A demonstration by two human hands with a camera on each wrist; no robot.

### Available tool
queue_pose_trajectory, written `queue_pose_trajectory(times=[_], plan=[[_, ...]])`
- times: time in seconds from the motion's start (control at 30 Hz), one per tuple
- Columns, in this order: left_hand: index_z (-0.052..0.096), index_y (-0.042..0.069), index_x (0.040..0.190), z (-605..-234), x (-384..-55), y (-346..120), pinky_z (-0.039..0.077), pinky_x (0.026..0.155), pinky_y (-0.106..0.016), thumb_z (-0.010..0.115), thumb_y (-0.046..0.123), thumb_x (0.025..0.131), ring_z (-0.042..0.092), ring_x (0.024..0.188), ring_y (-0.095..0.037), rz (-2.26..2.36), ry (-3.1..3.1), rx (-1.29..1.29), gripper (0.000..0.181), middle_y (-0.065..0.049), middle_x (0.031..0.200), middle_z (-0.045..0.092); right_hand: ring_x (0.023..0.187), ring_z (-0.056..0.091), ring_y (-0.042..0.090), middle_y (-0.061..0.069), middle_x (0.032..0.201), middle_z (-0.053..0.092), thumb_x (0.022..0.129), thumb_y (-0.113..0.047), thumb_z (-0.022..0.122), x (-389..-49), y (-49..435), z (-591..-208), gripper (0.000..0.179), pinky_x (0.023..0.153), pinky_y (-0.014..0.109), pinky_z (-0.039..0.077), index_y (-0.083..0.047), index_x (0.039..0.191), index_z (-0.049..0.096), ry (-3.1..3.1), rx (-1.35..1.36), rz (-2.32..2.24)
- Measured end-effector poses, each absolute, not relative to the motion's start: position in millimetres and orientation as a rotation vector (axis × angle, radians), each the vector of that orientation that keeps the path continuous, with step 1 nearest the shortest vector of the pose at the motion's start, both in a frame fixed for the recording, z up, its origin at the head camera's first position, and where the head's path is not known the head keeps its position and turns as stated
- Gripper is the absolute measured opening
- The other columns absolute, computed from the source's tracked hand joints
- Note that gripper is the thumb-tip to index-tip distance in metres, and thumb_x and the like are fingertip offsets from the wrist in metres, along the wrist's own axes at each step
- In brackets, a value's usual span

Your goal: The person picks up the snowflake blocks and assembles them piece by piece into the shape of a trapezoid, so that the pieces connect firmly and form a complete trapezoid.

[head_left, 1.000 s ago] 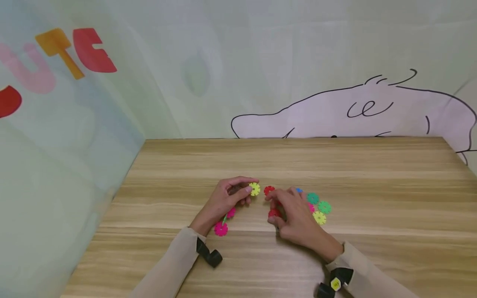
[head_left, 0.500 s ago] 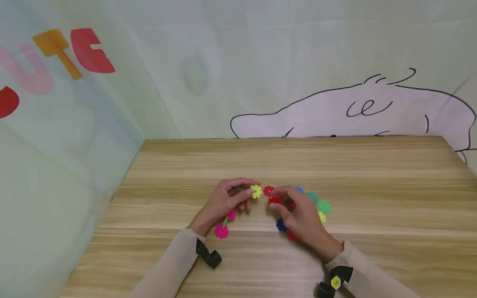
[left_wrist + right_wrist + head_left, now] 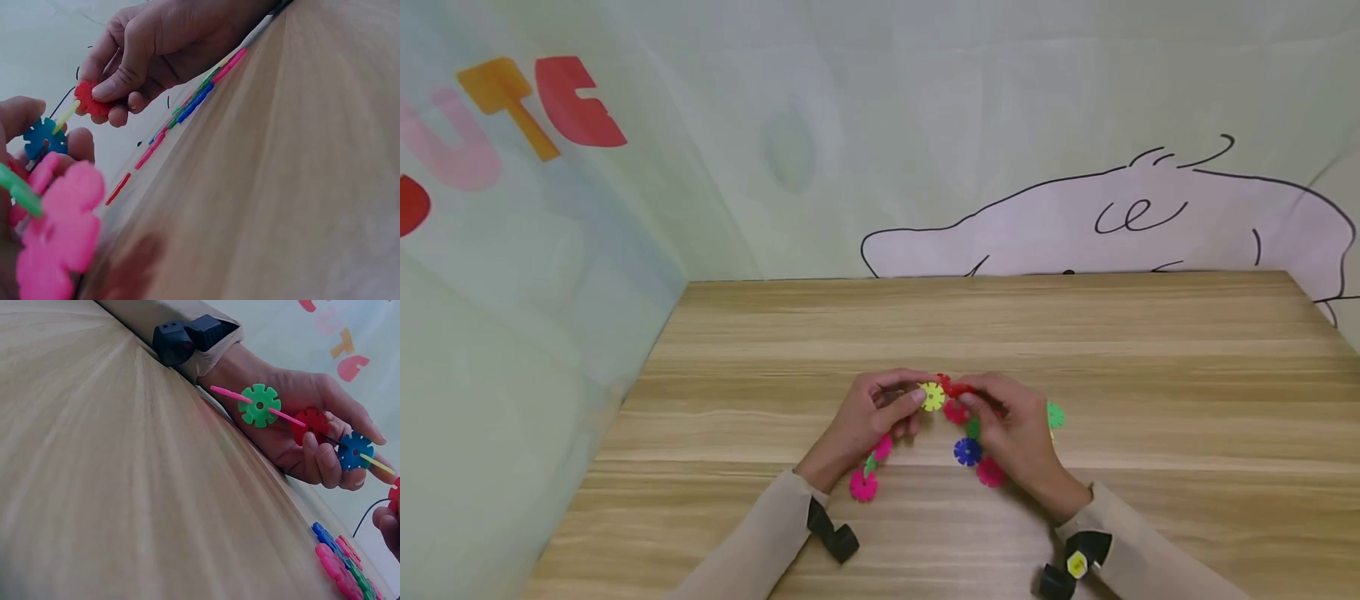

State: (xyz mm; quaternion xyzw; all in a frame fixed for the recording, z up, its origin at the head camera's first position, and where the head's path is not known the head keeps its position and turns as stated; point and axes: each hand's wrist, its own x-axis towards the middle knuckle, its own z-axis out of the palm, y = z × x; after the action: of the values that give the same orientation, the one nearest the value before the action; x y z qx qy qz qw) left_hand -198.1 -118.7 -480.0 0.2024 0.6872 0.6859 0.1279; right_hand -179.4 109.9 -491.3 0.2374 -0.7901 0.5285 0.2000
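My left hand (image 3: 876, 417) grips a chain of notched plastic discs slotted into each other. In the right wrist view it runs from a pink disc through a green disc (image 3: 259, 405) and a red one to a blue disc (image 3: 355, 450) near the fingertips. A yellow disc (image 3: 933, 397) sticks out at the chain's end. My right hand (image 3: 1018, 429) pinches a loose-ended red disc (image 3: 94, 99) between thumb and fingers. Its edge meets the yellow disc; how deeply the slots engage cannot be told.
On the wooden table (image 3: 760, 333), loose discs lie under and around my right hand, among them a dark blue disc (image 3: 967, 452), a pinkish-red disc (image 3: 990, 472) and a light green disc (image 3: 1056, 415). A printed cloth (image 3: 775, 125) hangs behind the table.
My right hand has lifted the red disc and turned it edge-on against the yellow one. My left hand has shifted slightly right with the chain, so both hands are closer together.
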Motion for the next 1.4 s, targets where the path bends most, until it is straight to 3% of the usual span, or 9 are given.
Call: queue_pose_trajectory(times=[0.23,0.5,0.7,1.0,1.17,1.4], plan=[[0.074,0.005,0.131,-480.9,-198.7,-119.2,0.049,0.057,-0.02,0.066,0.012,0.106,0.06,0.063,-0.008,1.956,2.032,0.555,0.027,0.002,0.077,0.067,0.089,0.081,0.017,0.009,0.099,0.083,0.091,0.012,0.077,-177.9,108.1,-490.4,0.021,0.089,0.014,0.06,-0.001,0.107,0.077,-2.244,0.648,1.505],[0.075,0.01,0.131,-479.5,-198.6,-118.5,0.051,0.059,-0.022,0.07,0.018,0.104,0.061,0.066,-0.011,1.879,2.055,0.502,0.028,-0.005,0.079,0.068,0.081,0.077,0.014,0.005,0.092,0.083,0.084,0.023,0.074,-180.0,107.6,-490.1,0.032,0.076,0.014,0.06,-0.006,0.096,0.08,-2.197,0.712,1.42],[0.076,0.013,0.131,-476.7,-198.2,-118.8,0.056,0.067,-0.023,0.072,0.019,0.103,0.065,0.075,-0.012,1.827,2.04,0.455,0.028,-0.005,0.096,0.073,0.076,0.076,0.019,0.005,0.085,0.081,0.079,0.025,0.076,-182.8,104.2,-491.7,0.032,0.074,0.014,0.058,-0.006,0.089,0.081,-2.145,0.734,1.343],[0.074,0.004,0.135,-473.6,-197.1,-115.5,0.061,0.076,-0.023,0.071,0.015,0.104,0.071,0.082,-0.01,1.836,2.006,0.463,0.033,-0.013,0.117,0.077,0.069,0.074,0.017,0.004,0.077,0.078,0.067,0.031,0.07,-185.5,101.2,-494.4,0.038,0.066,0.017,0.057,-0.003,0.08,0.077,-2.112,0.728,1.196],[0.073,0.004,0.137,-473.2,-197.4,-114.0,0.061,0.076,-0.021,0.071,0.014,0.105,0.073,0.084,-0.009,1.872,1.955,0.426,0.034,-0.015,0.12,0.077,0.073,0.076,0.015,0.005,0.083,0.081,0.077,0.025,0.077,-184.0,102.1,-492.8,0.031,0.07,0.014,0.058,-0.004,0.087,0.079,-2.161,0.69,1.233],[0.073,0.009,0.133,-476.0,-199.0,-116.7,0.061,0.078,-0.022,0.071,0.016,0.104,0.072,0.083,-0.011,1.858,1.984,0.378,0.03,-0.005,0.103,0.077,0.085,0.079,0.018,0.009,0.101,0.082,0.088,0.008,0.082,-180.2,108.6,-490.2,0.024,0.083,0.01,0.058,-0.003,0.109,0.078,-2.215,0.616,1.335]])
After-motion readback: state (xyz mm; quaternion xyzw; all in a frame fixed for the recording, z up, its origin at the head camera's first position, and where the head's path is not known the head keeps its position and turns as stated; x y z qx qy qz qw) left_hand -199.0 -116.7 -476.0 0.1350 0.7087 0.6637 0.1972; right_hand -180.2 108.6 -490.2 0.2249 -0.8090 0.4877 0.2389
